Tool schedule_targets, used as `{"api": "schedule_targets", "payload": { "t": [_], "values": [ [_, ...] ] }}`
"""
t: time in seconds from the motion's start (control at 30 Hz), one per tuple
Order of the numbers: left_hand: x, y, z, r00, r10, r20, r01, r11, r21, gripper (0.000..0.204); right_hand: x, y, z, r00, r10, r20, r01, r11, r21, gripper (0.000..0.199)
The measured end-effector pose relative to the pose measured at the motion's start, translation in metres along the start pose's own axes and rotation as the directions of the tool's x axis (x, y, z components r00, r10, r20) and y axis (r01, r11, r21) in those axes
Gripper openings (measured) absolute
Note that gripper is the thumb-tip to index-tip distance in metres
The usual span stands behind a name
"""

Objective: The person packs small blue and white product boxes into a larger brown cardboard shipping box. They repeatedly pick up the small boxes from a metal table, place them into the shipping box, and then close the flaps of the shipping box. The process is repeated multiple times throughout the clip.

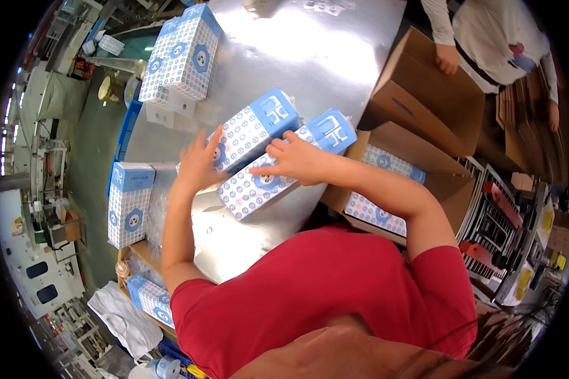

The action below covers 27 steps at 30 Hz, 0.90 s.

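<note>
Two long blue-and-white patterned packs lie side by side at a slant on the shiny metal table [246, 243]. My left hand [198, 165] is at the near left end of the left pack [250, 129], its fingers stretched out and apart against that end. Over the right pack [259, 192] lies my right hand [300, 161]. Its fingers bend over the pack's edge beside the narrow gap between the packs, and its thumb rests on the patterned face. Both packs have blue end bands turned toward the far right.
More such packs [199, 60] stand at the far left; another pack [131, 205] stands at the left edge. At right, an open carton [446, 170] holds packs, beside a second carton [423, 95] touched by a co-worker's hand [447, 58]. A roller conveyor [493, 227] lies beyond.
</note>
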<state>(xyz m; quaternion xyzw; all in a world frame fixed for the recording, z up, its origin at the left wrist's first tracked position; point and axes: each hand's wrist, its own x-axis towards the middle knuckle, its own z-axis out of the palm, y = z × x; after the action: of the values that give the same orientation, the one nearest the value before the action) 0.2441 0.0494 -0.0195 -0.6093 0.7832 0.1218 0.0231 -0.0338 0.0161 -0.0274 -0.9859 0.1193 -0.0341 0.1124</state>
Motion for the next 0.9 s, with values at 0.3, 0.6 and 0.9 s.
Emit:
{"api": "schedule_targets", "payload": {
  "t": [0.3, 0.6, 0.9],
  "values": [
    [0.056, 0.054, 0.011, 0.778, 0.435, -0.454, -0.457, 0.887, 0.068, 0.095, -0.29, -0.084, -0.097, 0.541, 0.669, -0.509, -0.33, 0.726, 0.604, 0.095],
    [0.086, 0.278, 0.021, 0.7, 0.448, -0.556, -0.695, 0.251, -0.674, 0.088, -0.513, -0.169, 0.106, -0.731, 0.657, -0.183, 0.292, 0.545, 0.786, 0.062],
    [0.124, 0.394, 0.22, 0.613, 0.747, 0.256, -0.603, 0.652, -0.46, 0.06, -0.43, -0.161, -0.023, -0.273, 0.869, -0.413, 0.408, 0.493, 0.768, 0.071]
  ]
}}
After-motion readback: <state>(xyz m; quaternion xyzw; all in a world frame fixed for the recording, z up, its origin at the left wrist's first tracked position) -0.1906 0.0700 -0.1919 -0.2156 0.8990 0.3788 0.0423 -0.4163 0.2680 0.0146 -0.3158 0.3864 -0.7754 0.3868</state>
